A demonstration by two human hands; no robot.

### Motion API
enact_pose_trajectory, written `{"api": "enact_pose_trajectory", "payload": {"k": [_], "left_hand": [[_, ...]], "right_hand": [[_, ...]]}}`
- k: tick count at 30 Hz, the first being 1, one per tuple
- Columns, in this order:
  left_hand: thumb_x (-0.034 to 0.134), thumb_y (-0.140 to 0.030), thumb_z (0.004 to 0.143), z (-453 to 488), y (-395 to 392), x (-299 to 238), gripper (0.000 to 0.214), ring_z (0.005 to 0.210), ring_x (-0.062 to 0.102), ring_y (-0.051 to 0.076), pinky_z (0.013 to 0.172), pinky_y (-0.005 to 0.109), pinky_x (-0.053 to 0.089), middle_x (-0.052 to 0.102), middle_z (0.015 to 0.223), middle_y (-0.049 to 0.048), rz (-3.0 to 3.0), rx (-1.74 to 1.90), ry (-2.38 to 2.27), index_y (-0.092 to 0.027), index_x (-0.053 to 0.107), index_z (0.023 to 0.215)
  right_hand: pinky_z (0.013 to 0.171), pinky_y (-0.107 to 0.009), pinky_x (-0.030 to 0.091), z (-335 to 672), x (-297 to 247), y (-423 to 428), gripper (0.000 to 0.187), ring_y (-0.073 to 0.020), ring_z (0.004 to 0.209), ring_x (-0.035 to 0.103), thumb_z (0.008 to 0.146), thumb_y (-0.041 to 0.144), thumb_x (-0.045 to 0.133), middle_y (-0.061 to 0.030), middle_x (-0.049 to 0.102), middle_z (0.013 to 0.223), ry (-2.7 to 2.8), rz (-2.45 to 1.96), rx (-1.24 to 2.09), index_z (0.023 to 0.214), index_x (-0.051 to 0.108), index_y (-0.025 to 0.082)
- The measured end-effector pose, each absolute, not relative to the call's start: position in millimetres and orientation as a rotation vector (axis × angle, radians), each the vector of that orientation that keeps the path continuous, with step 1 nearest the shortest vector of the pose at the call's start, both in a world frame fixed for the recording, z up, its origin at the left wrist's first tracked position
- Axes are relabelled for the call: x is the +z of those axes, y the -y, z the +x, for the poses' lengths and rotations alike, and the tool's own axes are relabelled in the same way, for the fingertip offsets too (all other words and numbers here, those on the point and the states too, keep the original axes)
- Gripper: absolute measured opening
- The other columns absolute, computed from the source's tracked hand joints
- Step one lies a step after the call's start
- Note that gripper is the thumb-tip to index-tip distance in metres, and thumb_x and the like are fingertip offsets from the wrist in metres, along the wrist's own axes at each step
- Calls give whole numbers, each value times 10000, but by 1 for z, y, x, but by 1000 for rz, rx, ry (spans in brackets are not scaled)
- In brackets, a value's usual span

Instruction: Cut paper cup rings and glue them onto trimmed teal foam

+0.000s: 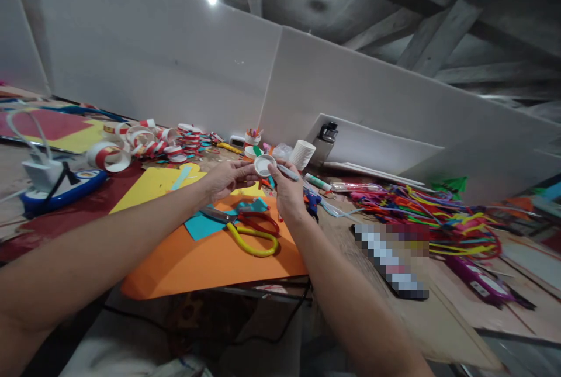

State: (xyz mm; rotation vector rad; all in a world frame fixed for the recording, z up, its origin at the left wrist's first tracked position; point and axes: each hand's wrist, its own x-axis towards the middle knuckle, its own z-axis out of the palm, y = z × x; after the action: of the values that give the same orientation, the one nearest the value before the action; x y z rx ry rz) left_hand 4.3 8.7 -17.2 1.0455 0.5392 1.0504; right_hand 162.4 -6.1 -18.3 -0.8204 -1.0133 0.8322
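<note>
My left hand (228, 180) is closed round a small white paper cup (265, 165), holding it on its side with the mouth facing me. My right hand (287, 190) grips a grey marker pen (288, 173) whose tip rests close to the cup's rim. Both hands hover above an orange paper sheet (205, 260). On that sheet lie scissors with red and yellow handles (254, 231) and a teal paper scrap (205, 225).
Yellow paper (149, 185) lies to the left, with several red-and-white paper rings (149, 143) behind it. A stack of white cups (302, 154), a glue stick (318, 182) and a tangle of coloured strips (438, 219) sit to the right. White panels wall the back.
</note>
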Motion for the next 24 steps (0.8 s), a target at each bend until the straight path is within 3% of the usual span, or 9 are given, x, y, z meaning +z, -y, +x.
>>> {"api": "enact_pose_trajectory", "payload": {"k": [5, 8, 14, 18, 24], "left_hand": [[782, -250, 721, 4, -7, -17, 284, 710, 680, 135, 716, 262, 565, 713, 848, 100, 1066, 1044, -545, -101, 691, 945], [763, -224, 738, 5, -4, -15, 217, 690, 676, 132, 705, 263, 563, 710, 836, 105, 1058, 1071, -556, -90, 683, 889], [683, -196, 792, -1, -6, -8, 114, 700, 675, 137, 629, 241, 539, 708, 824, 94, 1038, 1162, -600, -106, 665, 861], [703, -195, 759, -6, -10, -5, 123, 632, 647, 114, 567, 211, 495, 700, 772, 78, 1030, 1205, -656, -110, 657, 834], [745, -262, 727, -5, -12, -8, 195, 688, 658, 128, 540, 196, 448, 714, 816, 100, 1080, 1203, -710, -113, 659, 819]], "right_hand": [[683, -264, 511, 157, -20, 10, 422, -122, 698, 614, 578, 345, 809, 12, 651, 776, 992, -819, 847, 901, 591, 181], [655, -253, 503, 157, -19, 10, 428, -120, 687, 604, 585, 369, 804, 15, 642, 768, 1019, -822, 847, 906, 586, 188], [569, -223, 462, 166, -8, 11, 365, -109, 635, 567, 755, 544, 624, 17, 607, 707, 996, -951, 761, 862, 597, 196], [563, -217, 441, 168, 0, 19, 295, -93, 570, 516, 819, 489, 579, 38, 549, 625, 1133, -918, 570, 843, 614, 198], [622, -239, 475, 161, 0, 31, 210, -110, 638, 576, 846, 413, 590, 24, 605, 708, 1350, -794, 538, 896, 550, 213]]}}
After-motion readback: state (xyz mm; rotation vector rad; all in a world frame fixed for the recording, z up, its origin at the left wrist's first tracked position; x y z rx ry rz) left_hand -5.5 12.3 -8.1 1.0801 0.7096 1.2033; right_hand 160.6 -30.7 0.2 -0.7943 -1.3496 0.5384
